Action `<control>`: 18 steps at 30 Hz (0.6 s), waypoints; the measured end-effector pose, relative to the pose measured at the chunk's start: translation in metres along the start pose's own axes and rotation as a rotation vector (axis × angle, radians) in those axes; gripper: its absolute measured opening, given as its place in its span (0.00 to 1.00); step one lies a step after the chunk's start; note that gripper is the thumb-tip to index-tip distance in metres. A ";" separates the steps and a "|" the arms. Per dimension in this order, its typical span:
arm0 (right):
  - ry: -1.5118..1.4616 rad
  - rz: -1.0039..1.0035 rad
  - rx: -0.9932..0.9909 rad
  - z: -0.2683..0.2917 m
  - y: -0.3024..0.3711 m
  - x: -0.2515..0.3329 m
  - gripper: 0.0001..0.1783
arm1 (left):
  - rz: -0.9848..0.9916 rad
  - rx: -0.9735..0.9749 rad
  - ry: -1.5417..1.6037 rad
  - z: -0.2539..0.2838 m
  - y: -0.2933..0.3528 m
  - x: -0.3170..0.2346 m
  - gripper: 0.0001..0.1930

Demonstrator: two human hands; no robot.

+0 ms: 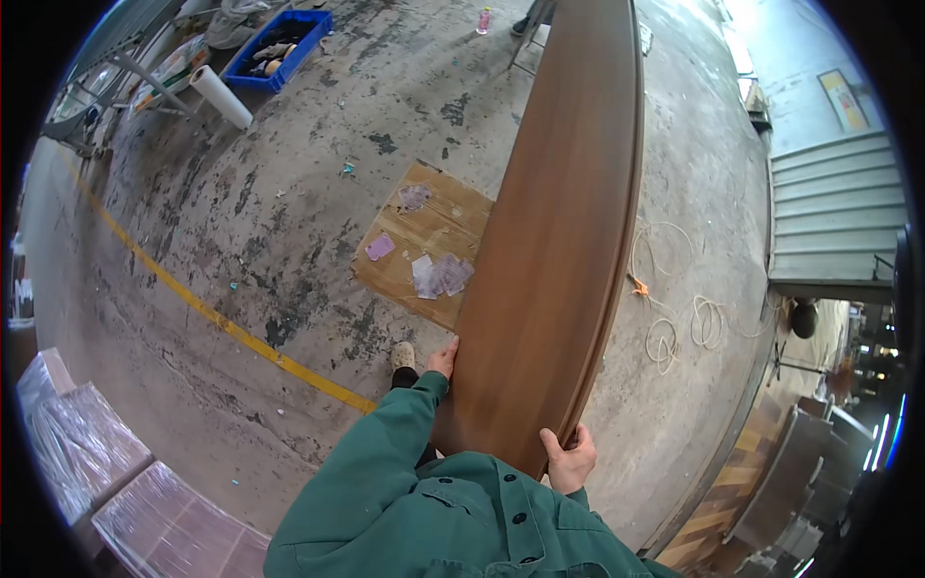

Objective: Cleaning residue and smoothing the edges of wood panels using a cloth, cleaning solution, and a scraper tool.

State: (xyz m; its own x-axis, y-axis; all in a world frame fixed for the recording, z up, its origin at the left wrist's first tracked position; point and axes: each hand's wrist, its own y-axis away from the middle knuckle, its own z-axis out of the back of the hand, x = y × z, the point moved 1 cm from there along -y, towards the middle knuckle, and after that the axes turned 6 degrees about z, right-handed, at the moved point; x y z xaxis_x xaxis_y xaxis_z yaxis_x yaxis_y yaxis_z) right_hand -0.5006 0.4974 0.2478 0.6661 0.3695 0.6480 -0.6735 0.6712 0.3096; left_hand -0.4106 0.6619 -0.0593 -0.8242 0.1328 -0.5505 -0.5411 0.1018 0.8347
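Note:
A long brown wooden panel (549,222) stretches from my waist away to the top of the view, with a moulded edge along its right side. My left hand (443,358) is closed on its left edge near the close end. On the right edge, nearer to me, my right hand (570,459) grips it with the thumb up and the fingers curled at the side; the undersides of both grips are hidden. Under the panel's left side, on the floor, lies a flat cardboard sheet (414,289) with several pale and purple scraps on it.
A metal stand (527,43) is beside the panel's far end. Thin cord (708,323) lies coiled on the floor to the right. Wrapped stacks (173,520) stand at lower left, a yellow line (222,323) crosses the floor, and a blue crate (279,48) sits far left beside a white roll (222,96).

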 end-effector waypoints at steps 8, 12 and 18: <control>0.033 0.078 -0.044 -0.032 0.026 0.053 0.21 | -0.517 -0.411 -0.857 0.006 0.038 -0.048 0.13; 0.106 0.179 -0.033 -0.041 0.033 0.065 0.23 | -0.695 -0.200 -0.507 -0.013 0.142 -0.133 0.20; -0.004 0.332 -0.085 -0.050 0.040 0.063 0.20 | -0.600 -0.061 -1.064 -0.024 0.248 -0.252 0.35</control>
State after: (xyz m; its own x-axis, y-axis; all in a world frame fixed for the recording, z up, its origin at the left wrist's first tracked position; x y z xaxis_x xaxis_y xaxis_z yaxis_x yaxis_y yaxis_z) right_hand -0.4696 0.5798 0.2670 0.4135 0.5746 0.7063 -0.8240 0.5661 0.0219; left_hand -0.3412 0.6305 0.2861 0.0915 0.8237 -0.5595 -0.8188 0.3820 0.4285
